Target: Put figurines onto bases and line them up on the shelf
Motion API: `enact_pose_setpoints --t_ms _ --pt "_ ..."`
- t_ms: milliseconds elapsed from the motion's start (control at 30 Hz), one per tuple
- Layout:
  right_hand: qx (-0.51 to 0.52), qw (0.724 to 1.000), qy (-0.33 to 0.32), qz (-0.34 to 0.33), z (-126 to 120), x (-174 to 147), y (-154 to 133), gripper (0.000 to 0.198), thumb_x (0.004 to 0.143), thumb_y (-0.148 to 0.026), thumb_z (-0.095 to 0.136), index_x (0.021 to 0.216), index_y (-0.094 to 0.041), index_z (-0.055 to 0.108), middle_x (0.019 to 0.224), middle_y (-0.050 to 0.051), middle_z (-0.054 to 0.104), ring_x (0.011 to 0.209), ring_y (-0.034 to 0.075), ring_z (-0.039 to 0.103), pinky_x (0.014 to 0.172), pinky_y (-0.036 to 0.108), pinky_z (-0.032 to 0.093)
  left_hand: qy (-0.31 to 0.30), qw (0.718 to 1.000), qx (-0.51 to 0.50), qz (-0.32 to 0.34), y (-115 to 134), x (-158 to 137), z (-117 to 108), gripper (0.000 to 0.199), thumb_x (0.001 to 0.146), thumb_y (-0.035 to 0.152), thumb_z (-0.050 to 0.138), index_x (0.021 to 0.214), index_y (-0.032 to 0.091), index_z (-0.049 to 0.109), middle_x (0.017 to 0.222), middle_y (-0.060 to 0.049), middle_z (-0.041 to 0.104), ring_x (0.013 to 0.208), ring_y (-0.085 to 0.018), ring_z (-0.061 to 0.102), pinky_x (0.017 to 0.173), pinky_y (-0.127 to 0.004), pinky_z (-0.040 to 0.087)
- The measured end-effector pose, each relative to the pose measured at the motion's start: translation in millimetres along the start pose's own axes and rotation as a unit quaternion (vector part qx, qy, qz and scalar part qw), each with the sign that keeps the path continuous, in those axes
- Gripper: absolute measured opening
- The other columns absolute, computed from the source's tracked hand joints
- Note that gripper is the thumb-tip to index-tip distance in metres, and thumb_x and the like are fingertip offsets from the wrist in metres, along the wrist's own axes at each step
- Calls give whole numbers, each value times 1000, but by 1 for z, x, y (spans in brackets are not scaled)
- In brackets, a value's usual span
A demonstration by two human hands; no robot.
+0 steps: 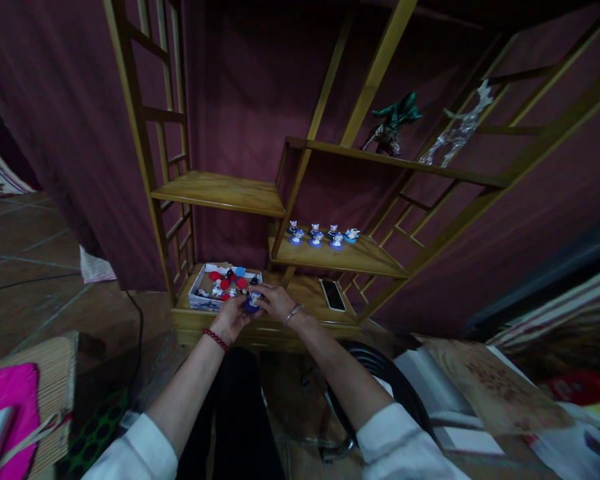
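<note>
Between my two hands is a small figurine (pixel 253 301) with a purple-blue base and a pale upper part. My left hand (pixel 233 316) has its fingers closed at the base from the left. My right hand (pixel 277 303) grips it from the right side, its fingertips at the top. Just behind my hands, a shallow white cardboard box (pixel 196 298) holds several more figurines with red, blue and black parts. Two rows of similar figurines (pixel 316 239) stand upright on the shelf (pixel 367 259) to the right.
A phone (pixel 333 295) lies on the bottom board. Higher up stand a dark green statue (pixel 394 125) and a clear deer-like ornament (pixel 460 127). The wooden shelf unit has an upright (pixel 143 143) at left. A black round chair (pixel 380 373) and papers are at lower right.
</note>
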State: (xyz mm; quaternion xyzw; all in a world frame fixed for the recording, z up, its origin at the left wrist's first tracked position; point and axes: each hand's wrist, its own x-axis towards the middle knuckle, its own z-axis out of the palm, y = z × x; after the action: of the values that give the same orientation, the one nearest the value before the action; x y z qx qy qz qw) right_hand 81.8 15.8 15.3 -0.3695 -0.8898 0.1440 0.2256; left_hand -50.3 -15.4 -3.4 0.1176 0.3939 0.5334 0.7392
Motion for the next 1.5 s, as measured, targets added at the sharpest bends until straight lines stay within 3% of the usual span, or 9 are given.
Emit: enact_pose_setpoints --t_ms 333,667,1033,1200,1500 --pt "-12 999 9 53 4 -3 -5 38 69 -8 55 104 -24 54 100 4 57 87 15 55 78 28 43 10 1000 9 15 -3 -3 4 11 77 9 42 76 12 53 63 -4 59 55 -13 57 57 -31 51" --pt "-33 997 11 63 2 -6 -10 33 68 -10 54 99 -22 54 95 3 56 84 14 54 76 26 41 -4 999 15 32 -6 -2 5 11 75 8 42 73 11 52 58 -3 59 51 -12 56 53 -29 51" --pt "-86 978 24 188 -3 -13 -16 32 68 -16 54 99 -24 54 97 4 60 87 16 56 76 24 40 25 999 -1 31 -20 0 17 9 72 7 46 71 12 53 57 -2 59 50 -11 56 55 -27 51" --pt "-110 968 22 224 -2 -18 -17 33 69 -17 52 101 -24 53 97 4 61 89 16 56 75 24 39 42 999 -1 22 -28 -1 23 6 71 10 49 70 13 55 54 -1 58 50 -10 56 54 -24 50" --pt "-161 949 7 269 0 -26 -15 25 73 -23 48 98 -23 52 88 5 63 77 18 59 66 24 40 65 997 15 28 -39 -3 30 14 74 7 43 65 13 52 53 0 56 48 -9 55 55 -23 50"
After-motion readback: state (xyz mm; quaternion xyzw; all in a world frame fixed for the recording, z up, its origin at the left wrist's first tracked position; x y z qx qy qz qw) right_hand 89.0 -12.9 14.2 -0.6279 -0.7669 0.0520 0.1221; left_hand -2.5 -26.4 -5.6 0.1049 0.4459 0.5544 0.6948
